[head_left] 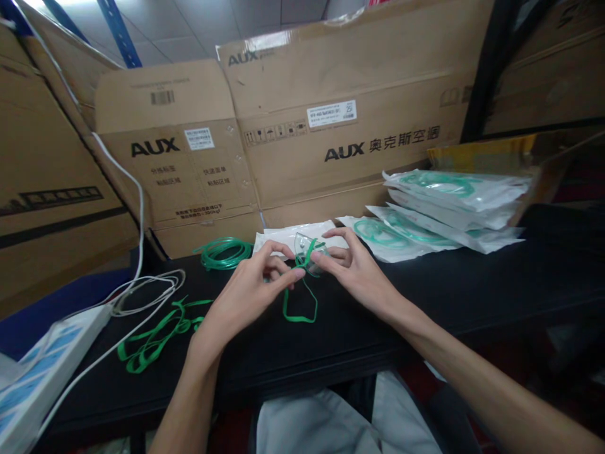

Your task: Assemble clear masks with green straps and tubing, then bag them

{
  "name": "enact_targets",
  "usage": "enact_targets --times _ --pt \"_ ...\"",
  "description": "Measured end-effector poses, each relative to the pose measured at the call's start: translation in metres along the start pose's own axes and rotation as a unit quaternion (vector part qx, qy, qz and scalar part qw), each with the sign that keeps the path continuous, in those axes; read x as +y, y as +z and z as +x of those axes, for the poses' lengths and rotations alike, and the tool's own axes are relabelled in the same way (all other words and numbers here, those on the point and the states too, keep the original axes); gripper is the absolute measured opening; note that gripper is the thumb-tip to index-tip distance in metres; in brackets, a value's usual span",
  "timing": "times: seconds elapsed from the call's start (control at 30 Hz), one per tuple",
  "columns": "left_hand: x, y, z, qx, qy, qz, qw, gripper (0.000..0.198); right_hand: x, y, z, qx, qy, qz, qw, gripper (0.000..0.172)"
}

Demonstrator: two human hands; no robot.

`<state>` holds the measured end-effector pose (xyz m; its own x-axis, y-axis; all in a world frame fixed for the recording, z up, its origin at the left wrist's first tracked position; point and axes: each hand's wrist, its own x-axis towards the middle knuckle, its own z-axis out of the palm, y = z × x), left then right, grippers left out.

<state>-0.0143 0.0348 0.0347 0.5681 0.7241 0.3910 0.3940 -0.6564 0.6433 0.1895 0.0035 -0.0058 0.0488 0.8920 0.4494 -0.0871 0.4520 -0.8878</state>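
Both hands meet over the middle of a black table (472, 290). Together they hold a clear plastic mask (308, 252) with a green elastic strap (299, 309) hanging from it in a loop. My left hand (255, 287) pinches the strap at the mask's left side, fingers curled. My right hand (354, 268) grips the mask's right edge with thumb and fingertips. Under the hands lies a flat white pouch (288, 234).
A coil of green tubing (223, 252) lies behind my left hand. Loose green straps (155, 337) and white cables (142, 296) sit at the left, with a power strip (42, 372). Sealed packets of masks (449, 208) are stacked at the right. Cardboard boxes (302, 126) wall the back.
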Motion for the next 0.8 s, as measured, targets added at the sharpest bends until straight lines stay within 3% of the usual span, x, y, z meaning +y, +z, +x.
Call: enact_targets --times 0.13,0.27,0.43,0.7,0.8 --pt "0.0026 -0.0024 0.0000 0.006 0.018 0.105 0.994 0.028 -0.0009 -0.0014 -0.0006 -0.028 -0.002 -0.031 0.999 0.063" --pt "0.0038 -0.0031 -0.0002 -0.008 0.047 0.100 0.994 0.025 -0.0003 -0.0022 -0.0013 -0.073 0.008 -0.081 0.994 0.070" --pt "0.0038 -0.0014 -0.0002 -0.025 0.057 0.078 0.995 0.017 -0.0011 0.0001 -0.0056 -0.126 -0.035 -0.125 0.983 0.073" --pt "0.0031 0.0013 -0.0007 -0.074 0.050 0.103 0.991 0.015 0.0021 -0.0028 -0.0068 -0.147 -0.050 -0.191 0.969 0.067" --pt "0.0029 0.0009 -0.0007 -0.068 0.068 0.095 0.991 0.016 0.0026 -0.0040 -0.0056 -0.155 -0.059 -0.206 0.965 0.068"
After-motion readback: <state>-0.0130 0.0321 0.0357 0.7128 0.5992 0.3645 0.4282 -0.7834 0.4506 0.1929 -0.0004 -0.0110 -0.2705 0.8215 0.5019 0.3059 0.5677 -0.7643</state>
